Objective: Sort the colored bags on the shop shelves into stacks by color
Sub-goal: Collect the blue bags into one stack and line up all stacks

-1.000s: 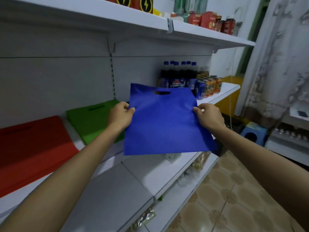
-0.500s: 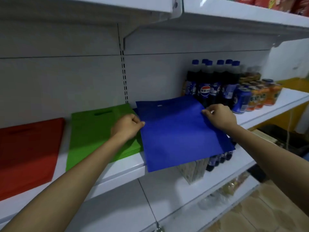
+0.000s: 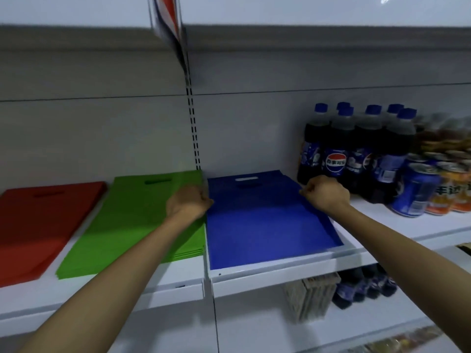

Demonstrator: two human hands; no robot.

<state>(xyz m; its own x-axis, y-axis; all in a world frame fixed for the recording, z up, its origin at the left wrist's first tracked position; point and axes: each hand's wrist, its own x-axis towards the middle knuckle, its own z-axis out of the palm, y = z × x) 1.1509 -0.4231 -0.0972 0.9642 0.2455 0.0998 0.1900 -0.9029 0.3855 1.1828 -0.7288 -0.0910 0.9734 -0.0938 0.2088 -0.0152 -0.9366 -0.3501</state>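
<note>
A blue bag (image 3: 265, 225) lies flat on the white shelf (image 3: 267, 272), handle slot toward the back wall. My left hand (image 3: 190, 202) pinches its left edge and my right hand (image 3: 326, 194) pinches its right edge. Under the blue bag's far end another blue bag shows, slightly offset. A stack of green bags (image 3: 132, 220) lies directly to the left, almost touching the blue one. A red stack (image 3: 38, 225) lies at the far left, partly cut off by the frame.
Dark cola bottles (image 3: 356, 149) with blue caps stand right of the blue bag, with blue and orange cans (image 3: 418, 189) beside them. Another shelf hangs overhead. A lower shelf holds more bottles (image 3: 362, 289) and a box.
The blue bag went from held in the air to lying flat on the shelf beside the green stack. Both hands followed it down and still grip its edges. My view moved closer.
</note>
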